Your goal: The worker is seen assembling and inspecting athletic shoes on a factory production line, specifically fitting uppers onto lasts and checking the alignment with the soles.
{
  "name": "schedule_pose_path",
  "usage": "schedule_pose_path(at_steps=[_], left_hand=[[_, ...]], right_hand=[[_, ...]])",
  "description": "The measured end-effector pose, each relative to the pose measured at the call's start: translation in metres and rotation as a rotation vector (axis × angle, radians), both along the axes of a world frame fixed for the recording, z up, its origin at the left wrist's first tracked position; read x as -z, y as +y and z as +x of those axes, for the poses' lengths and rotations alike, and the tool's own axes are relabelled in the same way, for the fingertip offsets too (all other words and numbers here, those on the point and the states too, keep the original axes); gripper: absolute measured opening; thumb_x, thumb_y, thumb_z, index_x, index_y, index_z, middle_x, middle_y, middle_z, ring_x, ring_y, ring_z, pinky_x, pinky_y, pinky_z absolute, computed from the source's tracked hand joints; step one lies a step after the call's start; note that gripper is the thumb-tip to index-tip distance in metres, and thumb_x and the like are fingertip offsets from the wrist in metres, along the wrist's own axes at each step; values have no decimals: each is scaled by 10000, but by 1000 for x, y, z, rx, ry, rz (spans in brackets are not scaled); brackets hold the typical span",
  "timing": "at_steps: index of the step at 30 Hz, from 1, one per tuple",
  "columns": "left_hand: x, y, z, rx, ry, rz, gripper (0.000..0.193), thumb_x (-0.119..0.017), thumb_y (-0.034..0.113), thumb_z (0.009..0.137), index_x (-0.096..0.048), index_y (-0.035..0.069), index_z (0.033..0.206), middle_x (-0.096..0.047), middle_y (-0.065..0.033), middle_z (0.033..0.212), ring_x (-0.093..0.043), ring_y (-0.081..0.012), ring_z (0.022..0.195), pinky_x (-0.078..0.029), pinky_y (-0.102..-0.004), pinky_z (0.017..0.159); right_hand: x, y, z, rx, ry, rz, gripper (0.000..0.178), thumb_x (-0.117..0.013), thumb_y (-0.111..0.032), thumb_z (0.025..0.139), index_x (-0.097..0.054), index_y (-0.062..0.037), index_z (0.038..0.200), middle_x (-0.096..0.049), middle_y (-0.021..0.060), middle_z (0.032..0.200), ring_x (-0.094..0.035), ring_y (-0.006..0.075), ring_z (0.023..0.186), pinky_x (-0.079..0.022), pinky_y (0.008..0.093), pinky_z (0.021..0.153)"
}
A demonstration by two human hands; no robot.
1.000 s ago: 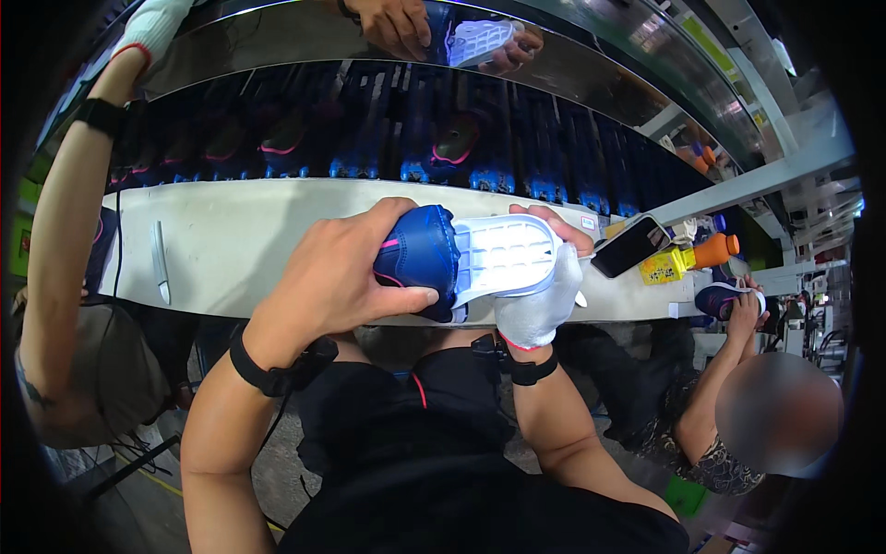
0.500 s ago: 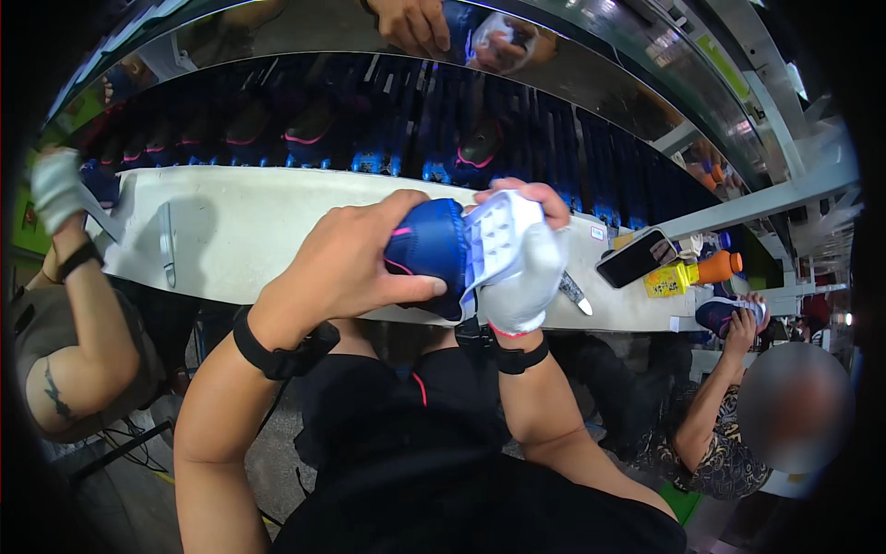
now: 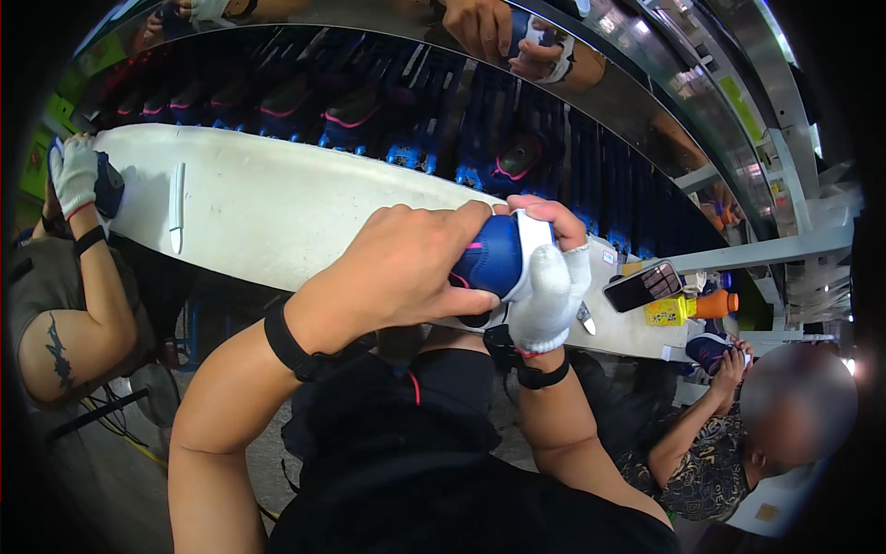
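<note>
My bare left hand (image 3: pixel 406 254) is closed round a dark blue shoe (image 3: pixel 494 263) with pink trim, held just above the bench's near edge. On my right hand (image 3: pixel 551 295) is a white glove that leaves fingertips bare. Its fingers grip a white shoe sole (image 3: pixel 533 238) against the shoe's right-hand end. The sole curves up round that end; most of its underside and the shoe's far side are hidden by my hands. Just right of the glove, the pale tip of a flat hand tool (image 3: pixel 588 321) shows on the bench.
The long white bench (image 3: pixel 277 217) holds a slim white tool (image 3: pixel 176 208), a phone (image 3: pixel 643 285) and a yellow bottle with an orange cap (image 3: pixel 692 309). Behind it a dark conveyor (image 3: pixel 406 120) carries several shoes. Co-workers handle shoes at left (image 3: pixel 78 175) and right (image 3: pixel 729 360).
The sole has turned from showing its gridded inner side to lying wrapped on the shoe's end. Both hands moved slightly right and closer together. The left co-worker's glove came down onto a shoe.
</note>
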State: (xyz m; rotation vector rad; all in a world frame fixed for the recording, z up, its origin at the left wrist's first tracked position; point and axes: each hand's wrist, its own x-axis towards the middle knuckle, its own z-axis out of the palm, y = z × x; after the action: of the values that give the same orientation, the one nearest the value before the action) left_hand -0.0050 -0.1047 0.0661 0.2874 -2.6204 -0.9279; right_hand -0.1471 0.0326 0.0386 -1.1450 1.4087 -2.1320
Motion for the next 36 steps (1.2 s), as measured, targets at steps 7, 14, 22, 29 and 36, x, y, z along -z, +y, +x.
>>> schedule_pose_path(at_steps=[7,14,22,29,36], left_hand=[[-13,15,-8,37,-5,-119,725,-913,491,817,-622,27,1291,-779,-177,905,-768,-394,792,-590,-455,676],[-20,28,-21,110,31,-156,667,-914,491,823,-598,44,1204,-764,-145,845,-761,-360,741,-573,-441,636],[-25,36,-29,127,26,-177,652,-940,451,799,-601,34,1169,-737,-110,800,-765,-332,727,-563,-417,598],[-20,36,-37,129,75,-195,637,-935,447,805,-601,31,1151,-737,-113,803,-764,-340,716,-562,-432,596],[-24,18,-71,105,-26,-288,608,-891,519,800,-653,19,1052,-743,-171,745,-763,-388,712,-595,-452,653]], right_hand=[[-11,23,-21,117,107,204,350,-537,-246,1059,-637,-13,1301,-698,251,1359,-707,337,1226,-566,455,1088],[-15,51,-44,33,165,212,328,-591,-247,998,-702,-18,1205,-712,213,1350,-676,299,1240,-510,433,1120],[-12,60,-61,-55,254,183,256,-569,-118,922,-670,-23,1138,-719,205,1255,-692,293,1157,-538,429,1075],[-17,62,-71,-95,329,192,245,-529,-14,956,-664,-26,1160,-709,211,1293,-669,293,1204,-512,426,1107],[-16,51,-88,2,440,319,263,-544,-78,1110,-669,1,1327,-686,190,1431,-660,277,1300,-480,383,1158]])
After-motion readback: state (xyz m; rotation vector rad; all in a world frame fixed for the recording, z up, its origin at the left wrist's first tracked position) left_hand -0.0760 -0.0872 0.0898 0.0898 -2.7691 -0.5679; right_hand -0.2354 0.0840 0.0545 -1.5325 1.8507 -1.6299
